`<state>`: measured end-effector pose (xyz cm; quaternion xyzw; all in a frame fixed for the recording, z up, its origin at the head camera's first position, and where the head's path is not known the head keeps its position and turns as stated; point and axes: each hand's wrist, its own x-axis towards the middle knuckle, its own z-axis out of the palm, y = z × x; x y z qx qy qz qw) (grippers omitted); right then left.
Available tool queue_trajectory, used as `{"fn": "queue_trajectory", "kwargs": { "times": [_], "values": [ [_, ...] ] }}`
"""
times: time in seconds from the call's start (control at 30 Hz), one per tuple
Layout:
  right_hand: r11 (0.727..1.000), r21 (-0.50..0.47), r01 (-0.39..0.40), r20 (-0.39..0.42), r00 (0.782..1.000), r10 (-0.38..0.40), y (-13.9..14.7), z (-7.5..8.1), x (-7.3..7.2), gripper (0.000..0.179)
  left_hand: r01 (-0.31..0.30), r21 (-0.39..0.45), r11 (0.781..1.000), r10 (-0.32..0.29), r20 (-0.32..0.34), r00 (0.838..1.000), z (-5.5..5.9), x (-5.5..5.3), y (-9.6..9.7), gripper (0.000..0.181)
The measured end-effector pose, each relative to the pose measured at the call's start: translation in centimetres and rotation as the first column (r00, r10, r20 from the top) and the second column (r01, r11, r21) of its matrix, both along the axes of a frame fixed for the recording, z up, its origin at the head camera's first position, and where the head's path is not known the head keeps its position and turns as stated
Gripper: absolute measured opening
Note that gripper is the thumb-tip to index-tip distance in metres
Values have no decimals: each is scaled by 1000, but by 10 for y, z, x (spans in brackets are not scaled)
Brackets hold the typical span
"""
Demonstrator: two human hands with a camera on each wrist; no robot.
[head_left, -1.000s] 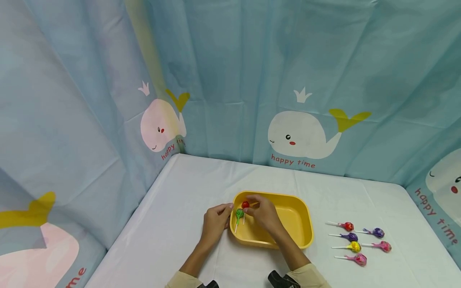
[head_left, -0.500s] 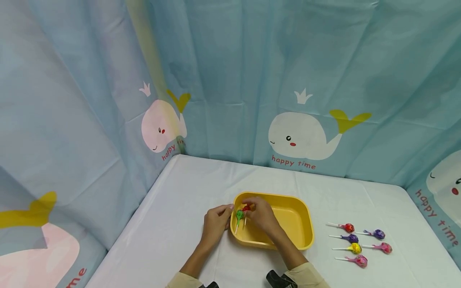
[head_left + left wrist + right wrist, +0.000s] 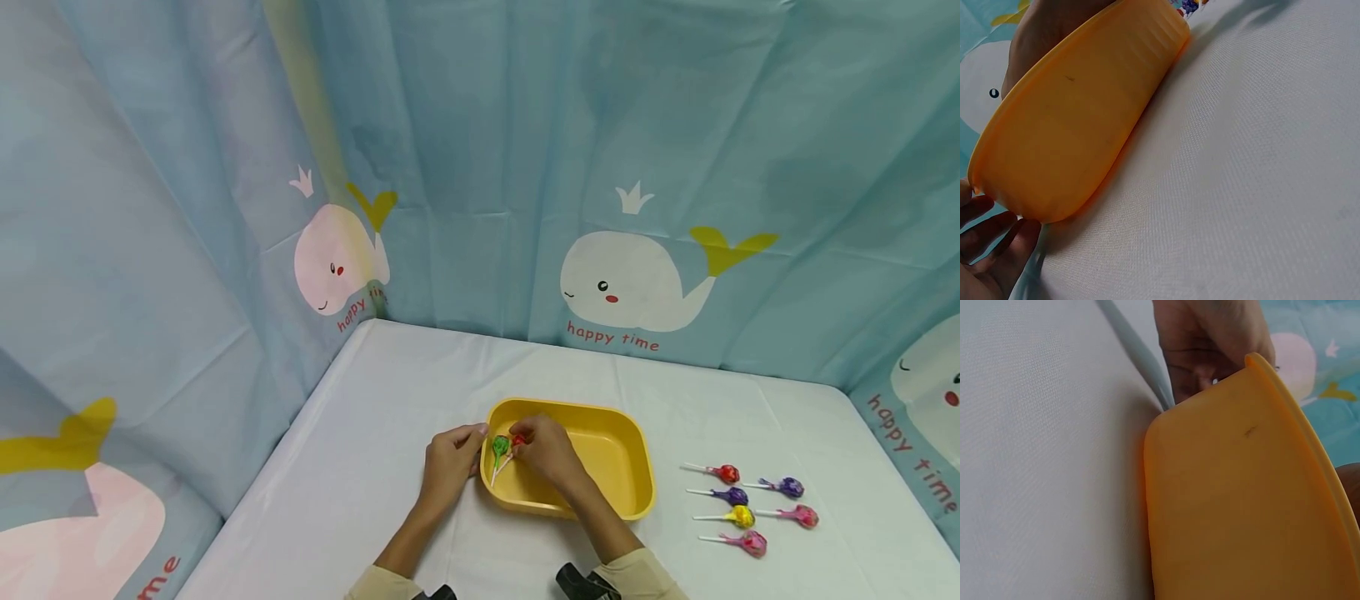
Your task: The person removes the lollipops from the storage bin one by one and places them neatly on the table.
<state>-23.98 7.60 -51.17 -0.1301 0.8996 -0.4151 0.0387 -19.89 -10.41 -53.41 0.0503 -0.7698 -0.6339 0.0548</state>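
A yellow plastic tray [image 3: 609,457] stands in front of me in the head view. My left hand [image 3: 447,462] holds its left rim, thumb on top; in the left wrist view the fingers [image 3: 1013,247] rest against the outer wall. Inside the tray, my right hand [image 3: 549,450] pinches a red lollipop [image 3: 518,440] near its head, which the fingers partly cover. Its white stick slants down and left. Left of it lies a green lollipop [image 3: 500,447], stick toward me; the two sticks meet or nearly meet at their lower ends. Both wrist views show mainly the tray's outside.
Right of the tray, several lollipops lie on the white tablecloth: red [image 3: 727,473], purple [image 3: 733,496], yellow [image 3: 742,517] and pink [image 3: 752,543] ones among them. A blue whale-print curtain [image 3: 465,250] hangs behind and to the left of the table.
The right hand has shifted slightly toward me and right with the red lollipop, whose stick has turned from upright to slanting toward the green one's stick. The left hand stays put.
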Motion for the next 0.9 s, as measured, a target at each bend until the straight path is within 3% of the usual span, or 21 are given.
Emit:
{"fn": "queue_trajectory", "kwargs": {
  "times": [0.9],
  "values": [
    [990, -21, 140, 55, 989, -139, 31, 13, 27, 20, -1, -13, 1000, 1, -13, 1000, -1, 1, -1, 32]
  ]
}}
